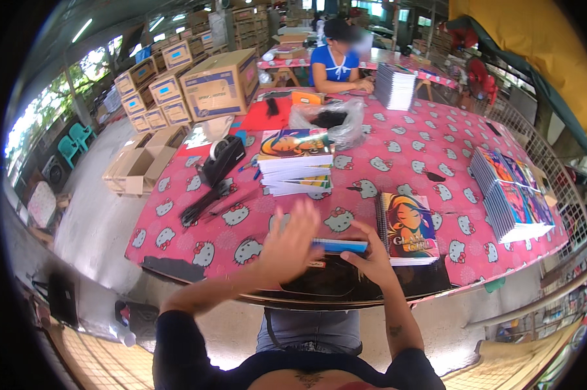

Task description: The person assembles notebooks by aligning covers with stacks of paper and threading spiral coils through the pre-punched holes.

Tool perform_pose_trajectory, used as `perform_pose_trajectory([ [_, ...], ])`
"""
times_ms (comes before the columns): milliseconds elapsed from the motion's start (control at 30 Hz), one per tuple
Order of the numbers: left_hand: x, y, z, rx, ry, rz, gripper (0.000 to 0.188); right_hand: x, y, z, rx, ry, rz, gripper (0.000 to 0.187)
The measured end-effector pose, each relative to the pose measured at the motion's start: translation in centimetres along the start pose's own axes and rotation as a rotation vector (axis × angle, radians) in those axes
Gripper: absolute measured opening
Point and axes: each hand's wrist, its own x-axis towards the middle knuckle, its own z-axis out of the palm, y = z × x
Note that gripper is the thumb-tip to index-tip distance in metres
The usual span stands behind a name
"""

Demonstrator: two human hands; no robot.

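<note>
My right hand (370, 257) grips a thin notebook (340, 246) near the table's front edge, thumb and fingers around its right end. The notebook is seen nearly edge-on, with a blue strip along it. My left hand (292, 237) is blurred by motion at the notebook's left end, fingers stretched out and holding nothing; whether it touches the notebook, I cannot tell. Just right of my right hand lies a small stack of spiral notebooks (408, 227) with an illustrated cover. Beyond my left hand stands a taller, uneven pile of notebooks (296, 159).
Left of the pile are a black tape dispenser (223, 159) and black strips (201, 207). A clear plastic bag (345, 123) lies behind. Notebook stacks (513, 195) stand at the right, others (395, 86) near a person in blue (333, 62). Cardboard boxes (221, 83) line the left.
</note>
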Motion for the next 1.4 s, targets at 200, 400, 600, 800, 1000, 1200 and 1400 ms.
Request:
perform_pose_trajectory([
  [200, -3.3, 0.9, 2.7, -0.104, 0.111, 0.208, 0.075, -0.1, 3.3, 2.2, -0.069, 0.179, -0.025, 0.050],
  [400, -3.8, 2.0, 2.1, -0.120, 0.036, 0.402, 0.078, 0.7, 4.9, 2.7, 0.022, 0.183, -0.040, 0.047],
  [600, -0.5, 0.3, 1.9, -0.005, 0.007, 0.154, 0.085, 0.7, 3.9, 2.2, 0.062, 0.061, 0.045, 0.038],
  [800, 2.7, -0.5, 1.4, 0.078, 0.064, 0.092, 0.084, 0.9, 1.5, 1.7, -0.128, -0.015, 0.116, 0.024],
  [1000, 2.9, -0.5, 1.6, -0.033, 0.171, 0.053, 0.081, 0.8, 2.8, 1.5, -0.243, -0.044, 0.120, 0.017],
  [1200, 0.0, 1.7, 2.7, -0.221, -0.010, 0.201, 0.082, 1.0, 4.1, 1.7, -0.234, -0.040, -0.025, 0.020],
  [1400, -0.4, 2.3, 1.3, -0.344, 0.092, 0.112, 0.065, 1.0, 2.1, 1.1, -0.288, -0.120, 0.130, 0.024],
])
